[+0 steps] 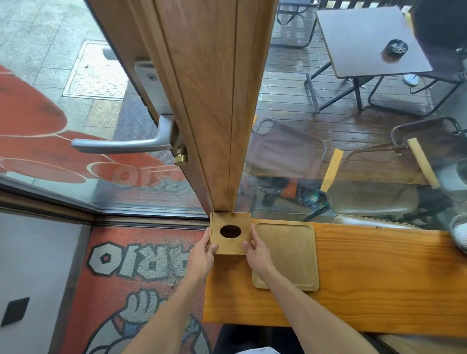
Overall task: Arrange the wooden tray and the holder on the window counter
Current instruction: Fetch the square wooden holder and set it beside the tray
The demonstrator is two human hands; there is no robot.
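A square wooden holder [229, 243] with an oval hole in its top stands at the far left corner of the orange wooden counter [370, 278], against the wooden door frame. My left hand [202, 252] grips its left side and my right hand [256, 252] grips its right side. Right beside the holder lies a flat wooden tray [286, 254] with a raised rim and rounded corners, lengthwise from the window toward me. My right wrist passes over the tray's near left corner.
A wide wooden door frame [217, 94] with a metal lever handle [126, 144] rises behind the holder. Window glass runs along the counter's far edge. A white ribbed pot [466, 236] sits at the counter's far right. The counter's left edge drops to a painted floor.
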